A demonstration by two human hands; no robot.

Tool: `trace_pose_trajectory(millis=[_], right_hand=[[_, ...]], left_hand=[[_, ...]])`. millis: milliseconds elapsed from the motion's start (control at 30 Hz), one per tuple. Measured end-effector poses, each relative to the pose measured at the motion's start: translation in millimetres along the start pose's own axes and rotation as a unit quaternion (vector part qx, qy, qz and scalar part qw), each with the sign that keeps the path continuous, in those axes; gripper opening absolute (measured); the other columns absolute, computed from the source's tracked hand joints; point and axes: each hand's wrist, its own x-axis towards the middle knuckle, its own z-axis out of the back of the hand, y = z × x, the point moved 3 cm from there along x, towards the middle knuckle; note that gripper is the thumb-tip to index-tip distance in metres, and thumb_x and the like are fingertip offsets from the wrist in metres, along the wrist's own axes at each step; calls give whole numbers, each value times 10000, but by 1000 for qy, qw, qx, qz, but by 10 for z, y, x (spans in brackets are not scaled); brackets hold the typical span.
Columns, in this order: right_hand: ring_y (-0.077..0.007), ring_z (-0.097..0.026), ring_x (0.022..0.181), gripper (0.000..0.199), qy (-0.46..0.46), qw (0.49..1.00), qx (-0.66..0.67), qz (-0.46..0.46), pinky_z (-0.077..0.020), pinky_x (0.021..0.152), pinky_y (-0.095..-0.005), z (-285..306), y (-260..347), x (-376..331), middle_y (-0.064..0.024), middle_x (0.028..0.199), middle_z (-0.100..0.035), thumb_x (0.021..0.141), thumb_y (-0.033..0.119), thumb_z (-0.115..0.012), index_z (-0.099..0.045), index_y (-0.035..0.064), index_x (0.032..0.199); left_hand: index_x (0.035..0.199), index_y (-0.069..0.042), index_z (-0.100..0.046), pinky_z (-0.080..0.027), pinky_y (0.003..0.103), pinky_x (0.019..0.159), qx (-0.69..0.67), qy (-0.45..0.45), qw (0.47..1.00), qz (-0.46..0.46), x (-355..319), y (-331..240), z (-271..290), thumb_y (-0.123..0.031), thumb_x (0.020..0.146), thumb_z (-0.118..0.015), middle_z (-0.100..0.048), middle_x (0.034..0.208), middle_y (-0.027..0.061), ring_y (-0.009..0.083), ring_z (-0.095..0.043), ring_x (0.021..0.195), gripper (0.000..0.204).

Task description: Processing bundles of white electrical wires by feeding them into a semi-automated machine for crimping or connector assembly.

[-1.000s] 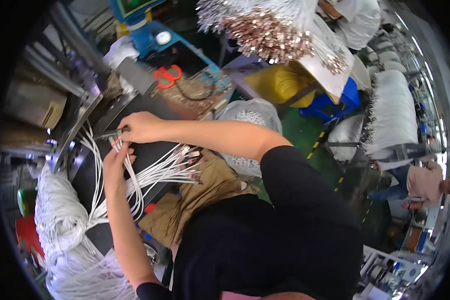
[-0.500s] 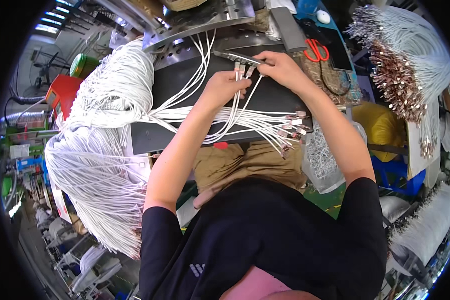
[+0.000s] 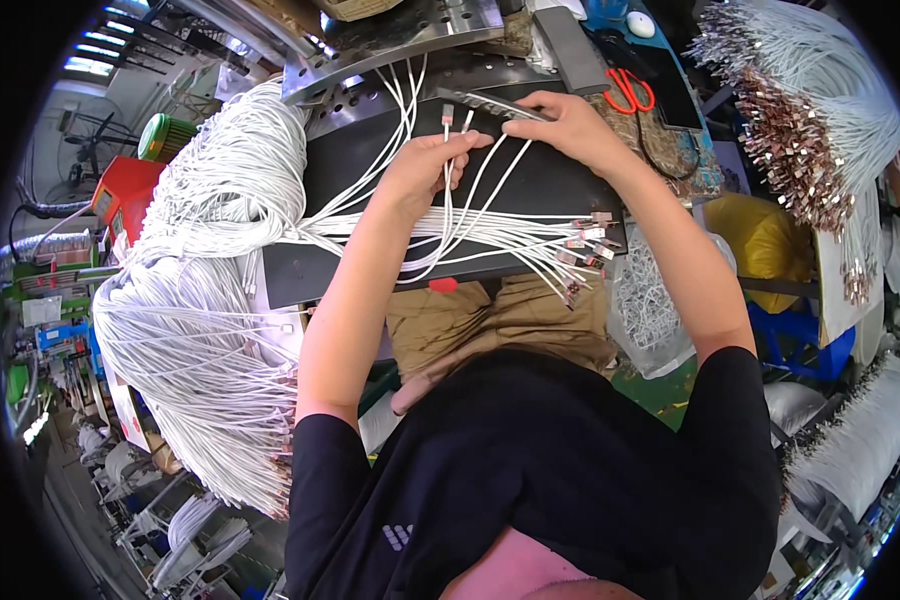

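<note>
My left hand (image 3: 432, 168) pinches white cables (image 3: 448, 190) just below their metal plug ends (image 3: 447, 116), which stick up past the fingertips. To its right, my right hand (image 3: 567, 130) is closed on one end of a narrow dark bar (image 3: 490, 103) with a row of slots or fittings. Two other white cables run up to the bar and the right fingers; their ends are hidden there. Below the hands, a bundle of white cables (image 3: 490, 235) lies across the black work surface (image 3: 345, 165), its plugs (image 3: 588, 245) fanned out at the right.
Big white cable coils (image 3: 225, 170) are heaped at the left. Ahead stands a perforated metal plate (image 3: 400, 45). Red-handled scissors (image 3: 630, 90) lie at the right, by a dark grey block (image 3: 570, 50). A clear bag of small white parts (image 3: 655, 310) hangs beside my right forearm.
My left hand has drawn a little to the left and away from the bar, carrying its cable plugs with it. The right hand keeps hold of the bar, which has shifted slightly.
</note>
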Motion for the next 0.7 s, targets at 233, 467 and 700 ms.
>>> trace_pose_trajectory(millis=[233, 467, 700], right_hand=[[-120, -697, 898, 477, 60, 996, -17, 60, -531, 805, -273, -47, -30, -35, -82, 1002, -778, 868, 302, -847, -711, 3, 1214], [-107, -663, 954, 435, 1, 998, -37, 50, -508, 863, -275, 15, -35, -18, -77, 1066, -757, 905, 265, -816, -696, -5, 1224], [-113, -694, 885, 426, 56, 996, -27, 69, -516, 819, -272, -19, -24, -58, -78, 994, -784, 879, 288, -834, -719, 0, 1172]], left_hand=[[1123, -25, -786, -309, 223, 509, 95, 72, 991, 63, 57, -28, -88, -312, 990, -712, -498, 687, -76, 58, -416, 560, 325], [1132, -30, -783, -390, 237, 544, 87, 62, 993, 52, 24, -30, -92, -376, 1028, -677, -526, 698, -67, 66, -475, 584, 377], [1145, 0, -752, -424, 232, 600, 77, 33, 995, 53, 15, -17, -121, -393, 1042, -655, -598, 758, -25, 91, -556, 636, 417]])
